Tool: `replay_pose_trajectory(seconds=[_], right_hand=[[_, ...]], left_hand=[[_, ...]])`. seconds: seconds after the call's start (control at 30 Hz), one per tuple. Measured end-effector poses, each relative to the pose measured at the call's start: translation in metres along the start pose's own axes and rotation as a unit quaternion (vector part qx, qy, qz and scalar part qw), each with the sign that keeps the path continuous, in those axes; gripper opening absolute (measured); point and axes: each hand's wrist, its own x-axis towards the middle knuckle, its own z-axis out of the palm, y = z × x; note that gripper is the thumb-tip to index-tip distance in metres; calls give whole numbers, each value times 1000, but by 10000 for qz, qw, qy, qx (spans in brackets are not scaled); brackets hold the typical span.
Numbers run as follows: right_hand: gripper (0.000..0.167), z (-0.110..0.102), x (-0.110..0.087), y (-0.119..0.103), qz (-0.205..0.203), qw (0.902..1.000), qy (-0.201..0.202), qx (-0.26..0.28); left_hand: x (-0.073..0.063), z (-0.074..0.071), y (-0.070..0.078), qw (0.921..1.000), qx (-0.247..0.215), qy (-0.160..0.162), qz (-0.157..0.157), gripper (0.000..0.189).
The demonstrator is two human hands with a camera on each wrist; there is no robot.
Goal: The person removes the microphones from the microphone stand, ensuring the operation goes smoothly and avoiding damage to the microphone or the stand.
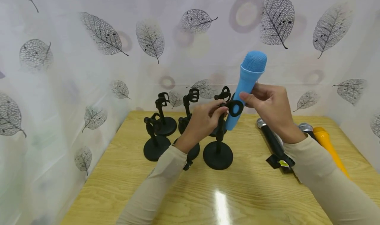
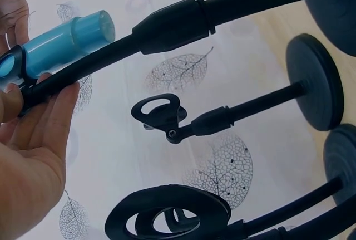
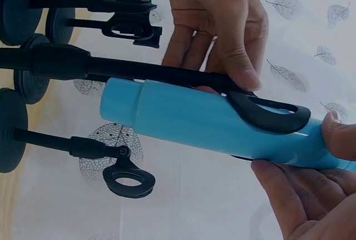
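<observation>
A blue microphone slants through the ring-shaped clip of a black desk microphone stand, its mesh head up and to the right. My right hand holds the microphone's handle between thumb and fingers, just above the clip. With thumb and fingers, my left hand pinches the stand at the joint under the clip. In the right wrist view the handle lies inside the clip, its lower end sticking out past it. The stand's round base appears to stand on the table.
Several more black stands stand behind and left on the wooden table. To the right lie black microphones with silver heads and an orange microphone, partly behind my right sleeve. A leaf-patterned curtain hangs at the back.
</observation>
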Motion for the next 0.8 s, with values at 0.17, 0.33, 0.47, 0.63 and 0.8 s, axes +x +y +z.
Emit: replay_pose_trajectory(seconds=[0.17, 0.33, 0.47, 0.63, 0.8], right_hand=[[31, -2, 4, -4, 127, 9999, -33, -47], [33, -5, 7, -7, 210, 9997, -90, -3], [34, -8, 10, -11, 243, 9996, -130, 23], [35, -12, 14, -17, 259, 9995, -79, 148], [36, -17, 19, -25, 240, 9993, -14, 283]], left_hand=[[0, -1, 1, 10000, 0, -15, -48, 23], [-1, -1, 2, 10000, -62, -21, -66, 25], [-1, -1, 1, 9999, -111, -2, -36, 25], [0, -2, 2, 10000, -45, 0, -13, 25], [0, -2, 3, 10000, 21, 9, 0, 25]])
